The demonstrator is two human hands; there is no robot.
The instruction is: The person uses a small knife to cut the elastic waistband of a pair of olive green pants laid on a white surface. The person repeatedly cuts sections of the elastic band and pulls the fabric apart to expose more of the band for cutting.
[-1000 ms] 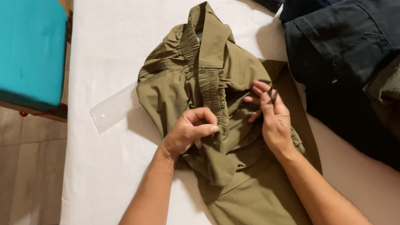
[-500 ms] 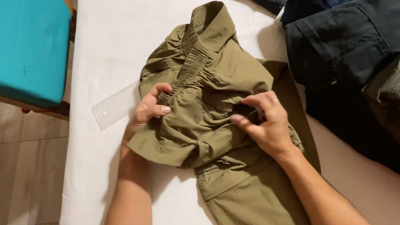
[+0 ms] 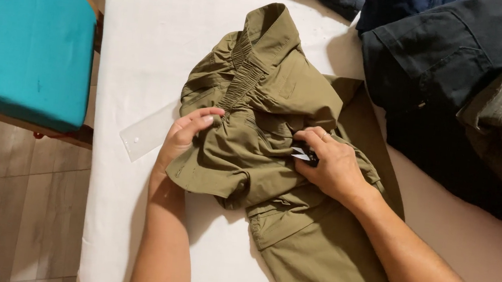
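Head view, olive trousers (image 3: 263, 142) bunched, elastic waistband gathered, crumpled

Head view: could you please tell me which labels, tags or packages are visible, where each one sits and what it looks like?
Tag: small, black and white, on the olive trousers, pinched under the right hand fingers; mostly hidden.
Clear plastic strip: flat, see-through, rectangular, on the white table just left of the left hand.
No screens, signs or boxes show.

White table (image 3: 150, 39) laden with clothing

Olive trousers (image 3: 273, 161) are spread mid-table, a clear plastic strip (image 3: 144, 137) near the left edge, dark garments (image 3: 449, 62) piled at the right edge.
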